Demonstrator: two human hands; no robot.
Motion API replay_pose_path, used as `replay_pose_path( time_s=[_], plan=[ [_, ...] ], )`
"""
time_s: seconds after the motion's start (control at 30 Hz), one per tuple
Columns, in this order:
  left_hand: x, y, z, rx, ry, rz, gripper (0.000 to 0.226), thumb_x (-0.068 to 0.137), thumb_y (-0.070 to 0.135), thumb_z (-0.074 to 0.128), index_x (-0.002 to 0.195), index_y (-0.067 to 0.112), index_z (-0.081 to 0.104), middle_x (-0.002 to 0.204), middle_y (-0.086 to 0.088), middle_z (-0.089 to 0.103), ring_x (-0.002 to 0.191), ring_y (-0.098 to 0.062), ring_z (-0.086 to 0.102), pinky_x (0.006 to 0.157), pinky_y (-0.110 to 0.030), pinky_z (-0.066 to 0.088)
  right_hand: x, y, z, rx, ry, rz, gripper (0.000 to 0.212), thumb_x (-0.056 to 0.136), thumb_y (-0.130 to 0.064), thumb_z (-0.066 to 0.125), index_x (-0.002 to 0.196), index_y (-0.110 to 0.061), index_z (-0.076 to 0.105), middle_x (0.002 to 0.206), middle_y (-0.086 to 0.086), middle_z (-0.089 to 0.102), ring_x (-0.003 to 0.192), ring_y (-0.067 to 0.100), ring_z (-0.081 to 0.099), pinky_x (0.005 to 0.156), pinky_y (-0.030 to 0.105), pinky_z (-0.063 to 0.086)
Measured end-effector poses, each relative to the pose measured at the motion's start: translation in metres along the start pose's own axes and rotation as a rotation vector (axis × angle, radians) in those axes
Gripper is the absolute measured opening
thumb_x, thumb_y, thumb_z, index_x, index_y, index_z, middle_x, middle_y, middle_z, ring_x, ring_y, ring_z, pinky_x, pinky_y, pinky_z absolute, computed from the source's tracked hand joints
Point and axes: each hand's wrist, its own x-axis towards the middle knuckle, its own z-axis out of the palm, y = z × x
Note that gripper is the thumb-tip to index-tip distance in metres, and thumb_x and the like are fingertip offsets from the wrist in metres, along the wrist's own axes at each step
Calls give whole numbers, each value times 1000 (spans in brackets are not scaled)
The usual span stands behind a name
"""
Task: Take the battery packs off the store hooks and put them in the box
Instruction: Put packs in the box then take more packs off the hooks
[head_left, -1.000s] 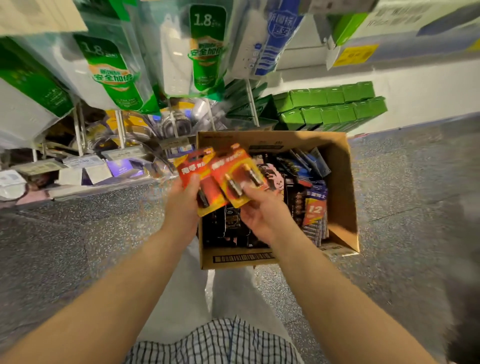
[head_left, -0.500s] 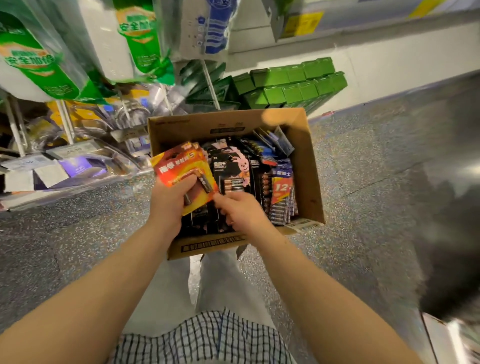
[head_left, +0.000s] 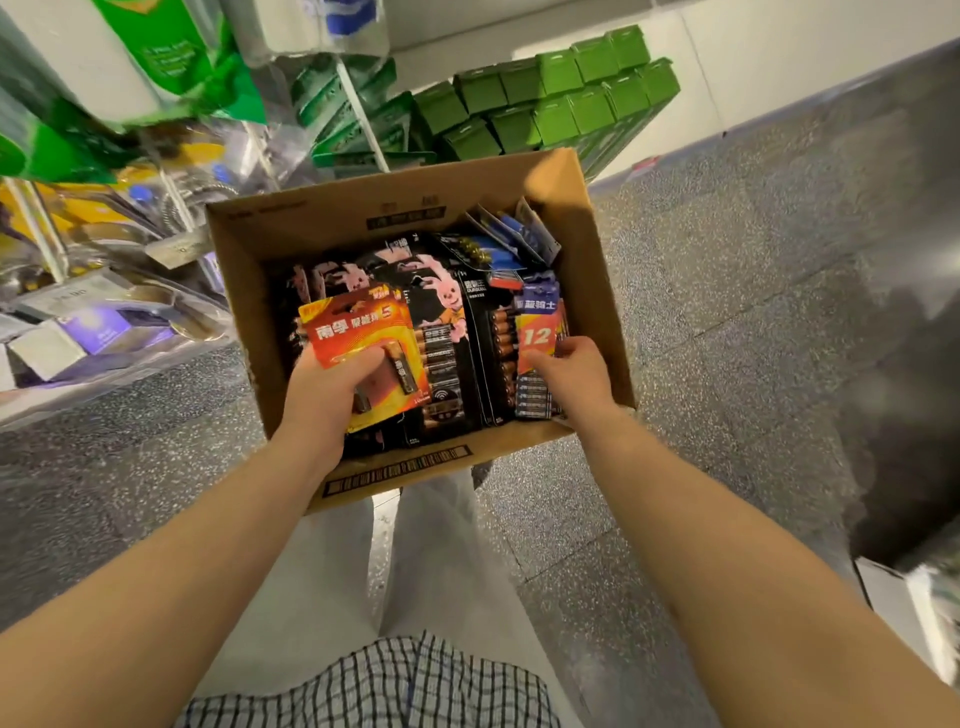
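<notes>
Here, from the head camera, we see the left hand (head_left: 332, 387) gripping glossy red battery packs (head_left: 366, 343) over the brown cardboard box (head_left: 587, 218). The right hand (head_left: 571, 371) (earlier at those packs) now curls round blue packs (head_left: 537, 317) inside.

Both forearms are bare from the elbow down, with no sleeve, watch, ring or glove showing on the left hand (head_left: 324, 395) or the right hand (head_left: 574, 382). Below the box (head_left: 597, 270), at the bottom edge of the view, hangs the hem of a checked shirt (head_left: 374, 686), white crossed with thin dark lines and a few blue ones, its two front panels meeting at a centre seam. Between shirt and box run the legs of pale grey trousers (head_left: 322, 571), plain, with a narrow gap between them.
</notes>
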Motion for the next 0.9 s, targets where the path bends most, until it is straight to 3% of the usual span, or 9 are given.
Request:
replay_pose_path(
  time_s=[0.13, 0.33, 0.43, 0.5, 0.57, 0.67, 0.8, 0.9],
  plan=[
    [4, -5, 2, 27, -26, -10, 29, 88, 18, 70, 110, 33, 59, 118, 0, 68, 113, -26, 63, 101, -55, 48, 8, 1, 12, -192, 62, -41, 56, 74, -36, 77, 116, -10, 51, 116, 12, 58, 101, 29, 60, 92, 47, 50],
    [5, -7, 9, 34, -7, -39, 26, 90, 17, 69, 104, 35, 56, 116, 3, 66, 112, -23, 62, 101, -53, 49, 3, -5, 21, -274, 85, -37, 66, 74, -29, 82, 124, -7, 45, 126, 14, 52, 114, 33, 55, 96, 44, 46],
    [4, -6, 12, 27, -8, -39, 26, 90, 19, 69, 105, 35, 54, 115, 5, 65, 111, -21, 62, 100, -51, 50, -5, -5, 24, -176, 49, -101, 53, 79, -20, 78, 119, -11, 43, 117, 8, 61, 106, 27, 60, 91, 41, 48],
    [3, -4, 12, 26, -4, -34, 30, 91, 21, 69, 112, 34, 54, 116, 5, 64, 111, -20, 61, 100, -50, 50, -11, -4, 22, -19, 27, -142, 44, 81, -17, 75, 116, -15, 49, 108, 1, 63, 100, 19, 61, 89, 34, 47],
    [3, -1, 11, 20, 12, -29, 32, 91, 23, 69, 117, 32, 53, 117, 5, 65, 112, -20, 61, 101, -50, 49, -17, -4, 21, 160, -5, -154, 31, 83, -16, 74, 105, -22, 54, 100, -7, 63, 99, 16, 63, 91, 35, 50],
    [4, 2, 12, 0, 21, -36, 29, 91, 26, 69, 115, 32, 56, 118, 4, 66, 111, -21, 62, 102, -51, 49, -22, -7, 18, 371, -85, -104, 23, 83, -13, 73, 92, -26, 58, 97, -2, 69, 92, 18, 68, 87, 41, 54],
    [3, 6, 16, -49, -2, -43, 19, 90, 32, 69, 106, 35, 59, 115, 5, 67, 111, -21, 63, 102, -52, 49, -29, -25, 19, 654, -285, -96, 16, 88, -5, 65, 98, -16, 62, 93, 2, 70, 84, 19, 69, 83, 41, 56],
    [1, 12, 20, -103, -58, -30, 39, 76, 45, 75, 111, 33, 63, 117, 1, 70, 112, -25, 65, 102, -55, 48, -35, -41, 32, 613, -420, -122, 15, 87, -3, 65, 98, -12, 63, 96, 7, 70, 90, 26, 68, 89, 46, 54]
  ],
)
